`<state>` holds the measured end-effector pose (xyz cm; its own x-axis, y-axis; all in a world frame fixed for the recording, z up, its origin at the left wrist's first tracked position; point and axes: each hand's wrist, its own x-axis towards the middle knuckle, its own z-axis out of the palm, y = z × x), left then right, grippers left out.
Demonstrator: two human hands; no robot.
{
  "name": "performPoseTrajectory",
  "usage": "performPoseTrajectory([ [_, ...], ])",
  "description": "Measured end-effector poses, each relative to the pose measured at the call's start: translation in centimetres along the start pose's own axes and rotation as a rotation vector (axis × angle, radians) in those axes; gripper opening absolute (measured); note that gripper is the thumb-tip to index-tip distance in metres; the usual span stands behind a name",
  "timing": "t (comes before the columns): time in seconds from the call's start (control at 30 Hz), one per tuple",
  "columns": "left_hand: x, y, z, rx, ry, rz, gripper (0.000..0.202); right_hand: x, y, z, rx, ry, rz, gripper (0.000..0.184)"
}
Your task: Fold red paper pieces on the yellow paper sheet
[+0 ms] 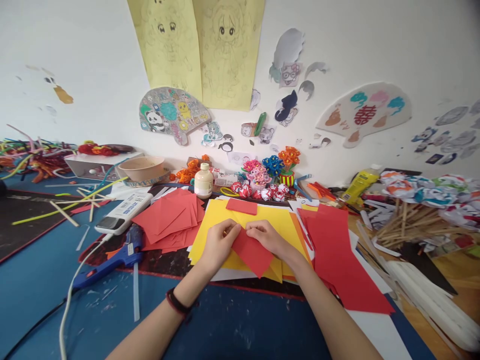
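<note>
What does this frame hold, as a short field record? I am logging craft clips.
left hand: pinching the red paper's upper edge
right hand: pressing the same edge
red paper: folded piece, point toward the person, on the yellow sheets
yellow sheets: stacked flat under the hands
red stack: left of the yellow sheets
glue gun: lying left, corded
bottle: upright behind the papers
wristband: on the left wrist

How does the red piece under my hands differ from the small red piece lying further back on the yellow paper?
The folded red piece is larger and points toward you; the small red piece is a flat rectangle. The left hand and right hand pinch the first; the second lies untouched. Both are red paper on the yellow sheets.
</note>
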<state>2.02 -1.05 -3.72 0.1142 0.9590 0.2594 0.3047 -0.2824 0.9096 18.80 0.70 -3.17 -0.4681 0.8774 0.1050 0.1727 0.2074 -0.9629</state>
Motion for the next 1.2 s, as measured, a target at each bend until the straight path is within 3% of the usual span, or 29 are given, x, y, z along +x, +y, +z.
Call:
performPoseTrajectory([
  [0.17, 0.6, -0.4, -1.0, 0.022, 0.075, 0.010, 0.031, -0.1, -0.2, -0.2, -0.034, -0.037, -0.063, 0.029],
  [0.3, 1.2, -0.9, -2.3, -0.010, 0.163, 0.003, 0.030, -0.4, -0.4, -0.1, 0.060, -0.120, -0.008, 0.025],
  [0.5, 1.6, -1.0, -3.4, -0.115, 0.264, -0.047, 0.028, -0.7, -0.5, -0.3, 0.097, -0.181, 0.005, 0.026],
  [0.67, 2.2, -1.4, -4.5, -0.311, 0.429, -0.112, 0.025, -0.8, -0.1, -0.8, 0.073, -0.209, 0.018, 0.023],
  [0.8, 2.1, -1.9, -4.0, -0.488, 0.363, -0.190, 0.026, -0.5, 0.1, -0.7, 0.065, -0.114, 0.020, 0.023],
  [1.0, 1.6, -2.0, -1.9, -0.687, 0.286, -0.314, 0.030, -0.6, -0.4, -0.4, 0.139, -0.264, 0.034, 0.029],
  [1.2, 1.6, -2.1, -2.0, -0.725, 0.288, -0.335, 0.029, -0.8, -0.4, -0.4, 0.160, -0.242, 0.072, 0.035],
])
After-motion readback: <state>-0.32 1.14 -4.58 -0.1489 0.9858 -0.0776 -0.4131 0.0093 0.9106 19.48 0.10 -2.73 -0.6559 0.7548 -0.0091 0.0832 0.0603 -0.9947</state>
